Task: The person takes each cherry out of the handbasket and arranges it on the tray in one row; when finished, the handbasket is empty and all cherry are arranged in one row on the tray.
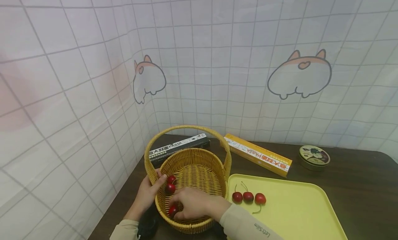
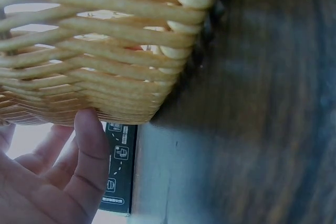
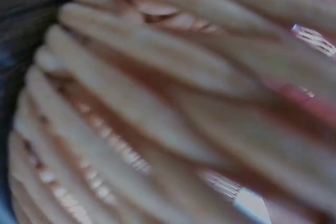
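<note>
"While the right hand [image 1: 196, 202] dips inside the basket [image 1: 192, 227], what is it holding?"

"One glossy, round cherry [image 1: 172, 211], pinched between thumb and fingers near the front wall."

"And the left hand [image 1: 147, 195]?"

"Its thumb hooks over the rim, fingers against the outer weave, probably to steady the light wicker. Two more cherries [image 1: 170, 188] rest inside, close to that thumb."

"Beyond?"

"Three stemmed cherries [image 1: 248, 197] lie on a smooth yellow tray [image 1: 295, 209], whose raised edge likely stops them rolling. Behind are a black pasta box [image 1: 178, 147], an orange pasta box [image 1: 258, 155], a round tin [image 1: 314, 155], then creased, gridded cloth [image 1: 214, 67]."
</note>
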A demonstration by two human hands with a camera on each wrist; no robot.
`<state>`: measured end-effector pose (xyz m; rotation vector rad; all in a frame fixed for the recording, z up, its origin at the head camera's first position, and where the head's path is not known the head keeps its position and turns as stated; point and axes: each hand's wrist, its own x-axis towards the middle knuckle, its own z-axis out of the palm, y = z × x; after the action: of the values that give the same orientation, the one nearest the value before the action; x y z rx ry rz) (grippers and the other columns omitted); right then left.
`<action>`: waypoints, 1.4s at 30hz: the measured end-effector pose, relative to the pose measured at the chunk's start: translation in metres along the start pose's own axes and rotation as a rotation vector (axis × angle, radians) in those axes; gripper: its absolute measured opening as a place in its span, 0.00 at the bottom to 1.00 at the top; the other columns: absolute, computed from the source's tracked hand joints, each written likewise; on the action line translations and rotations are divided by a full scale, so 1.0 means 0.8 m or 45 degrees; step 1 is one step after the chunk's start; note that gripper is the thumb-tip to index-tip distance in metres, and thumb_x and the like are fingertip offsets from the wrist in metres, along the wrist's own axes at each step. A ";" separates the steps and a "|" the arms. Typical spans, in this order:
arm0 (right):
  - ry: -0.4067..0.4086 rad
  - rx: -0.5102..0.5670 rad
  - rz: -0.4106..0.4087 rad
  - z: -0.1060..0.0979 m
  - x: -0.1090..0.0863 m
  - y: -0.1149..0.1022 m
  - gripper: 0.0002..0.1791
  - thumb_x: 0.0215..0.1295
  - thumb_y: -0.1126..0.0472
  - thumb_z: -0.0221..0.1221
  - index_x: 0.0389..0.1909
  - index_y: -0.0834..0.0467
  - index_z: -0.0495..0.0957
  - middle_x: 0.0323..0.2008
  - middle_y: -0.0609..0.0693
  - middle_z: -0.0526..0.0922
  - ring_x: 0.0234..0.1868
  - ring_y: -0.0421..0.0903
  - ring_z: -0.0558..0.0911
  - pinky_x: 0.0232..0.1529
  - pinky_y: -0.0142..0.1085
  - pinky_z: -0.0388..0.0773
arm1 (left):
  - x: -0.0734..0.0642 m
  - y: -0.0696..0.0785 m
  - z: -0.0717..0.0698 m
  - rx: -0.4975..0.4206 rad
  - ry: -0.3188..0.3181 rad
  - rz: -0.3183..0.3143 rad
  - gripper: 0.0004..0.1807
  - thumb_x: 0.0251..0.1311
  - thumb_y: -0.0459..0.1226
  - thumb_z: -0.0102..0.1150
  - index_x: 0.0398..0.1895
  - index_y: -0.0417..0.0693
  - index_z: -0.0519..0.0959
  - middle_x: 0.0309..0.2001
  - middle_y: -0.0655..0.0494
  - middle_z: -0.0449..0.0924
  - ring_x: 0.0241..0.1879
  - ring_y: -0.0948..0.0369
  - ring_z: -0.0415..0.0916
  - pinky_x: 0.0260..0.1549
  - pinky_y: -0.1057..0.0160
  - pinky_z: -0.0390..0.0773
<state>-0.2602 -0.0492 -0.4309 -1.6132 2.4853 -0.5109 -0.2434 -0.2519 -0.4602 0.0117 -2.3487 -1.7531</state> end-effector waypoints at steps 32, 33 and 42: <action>0.552 0.139 0.190 -0.110 -0.228 0.021 0.16 0.60 0.58 0.68 0.48 0.43 0.79 0.39 0.30 0.79 0.38 0.33 0.78 0.39 0.34 0.78 | 0.002 -0.005 0.004 -0.075 -0.021 0.056 0.13 0.65 0.35 0.60 0.42 0.36 0.67 0.47 0.42 0.71 0.37 0.61 0.73 0.30 0.61 0.79; 0.569 0.109 0.213 -0.112 -0.235 0.028 0.17 0.59 0.58 0.69 0.48 0.43 0.79 0.40 0.30 0.79 0.40 0.34 0.79 0.41 0.36 0.78 | 0.002 -0.004 0.004 -0.074 -0.022 0.055 0.13 0.65 0.35 0.60 0.42 0.36 0.67 0.47 0.42 0.71 0.38 0.61 0.73 0.31 0.61 0.79; 0.487 0.044 0.501 -0.105 -0.295 0.103 0.18 0.54 0.61 0.71 0.46 0.49 0.80 0.40 0.37 0.82 0.38 0.43 0.82 0.39 0.41 0.78 | 0.001 -0.001 -0.001 -0.023 -0.016 0.045 0.14 0.65 0.36 0.60 0.43 0.36 0.68 0.58 0.42 0.70 0.55 0.51 0.70 0.38 0.63 0.78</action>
<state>-0.2569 0.2121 -0.3980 -1.0432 2.9436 -0.8597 -0.2441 -0.2529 -0.4607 -0.0438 -2.3270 -1.7629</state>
